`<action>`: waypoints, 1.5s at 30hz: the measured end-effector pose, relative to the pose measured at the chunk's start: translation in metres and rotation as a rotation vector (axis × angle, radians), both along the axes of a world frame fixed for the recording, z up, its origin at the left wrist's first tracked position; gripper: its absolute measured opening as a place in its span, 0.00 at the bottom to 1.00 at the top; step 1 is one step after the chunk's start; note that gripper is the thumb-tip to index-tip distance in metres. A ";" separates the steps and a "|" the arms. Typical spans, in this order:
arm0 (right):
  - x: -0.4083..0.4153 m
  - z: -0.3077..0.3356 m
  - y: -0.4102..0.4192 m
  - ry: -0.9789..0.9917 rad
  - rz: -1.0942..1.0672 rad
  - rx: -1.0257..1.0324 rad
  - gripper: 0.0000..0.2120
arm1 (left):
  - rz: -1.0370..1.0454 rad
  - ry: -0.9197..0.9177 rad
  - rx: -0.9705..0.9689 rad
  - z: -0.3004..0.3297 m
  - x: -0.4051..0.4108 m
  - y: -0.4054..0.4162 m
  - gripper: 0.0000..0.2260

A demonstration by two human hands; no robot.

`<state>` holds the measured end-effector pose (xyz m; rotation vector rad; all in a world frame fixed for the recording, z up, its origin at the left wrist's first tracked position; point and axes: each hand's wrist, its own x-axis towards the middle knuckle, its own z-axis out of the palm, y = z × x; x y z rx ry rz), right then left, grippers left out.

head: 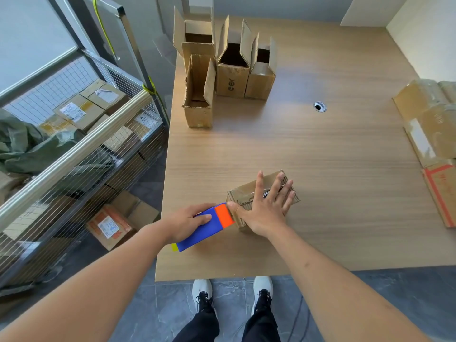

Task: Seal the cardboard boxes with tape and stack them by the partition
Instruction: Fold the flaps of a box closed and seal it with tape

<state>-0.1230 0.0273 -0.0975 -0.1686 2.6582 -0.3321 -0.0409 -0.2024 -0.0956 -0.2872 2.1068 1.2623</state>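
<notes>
A small cardboard box (243, 193) with clear tape over it lies near the front of the wooden table (320, 149). My right hand (267, 206) presses flat on its top, fingers spread. My left hand (188, 222) grips a blue and orange tape dispenser (209, 227), whose orange end meets the box's left end. Several open boxes (232, 67) with raised flaps stand at the table's far left. Taped boxes (429, 134) are stacked at the right, beside the white partition (424, 35).
A wire-mesh cart (81, 149) full of parcels stands left of the table. A cable grommet (320, 106) sits in the table's middle. My white shoes (232, 292) stand on grey tile at the front edge.
</notes>
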 end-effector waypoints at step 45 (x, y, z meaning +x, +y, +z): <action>-0.003 0.064 0.034 -0.163 0.038 -1.041 0.05 | -0.177 0.569 -0.141 0.065 0.003 0.021 0.36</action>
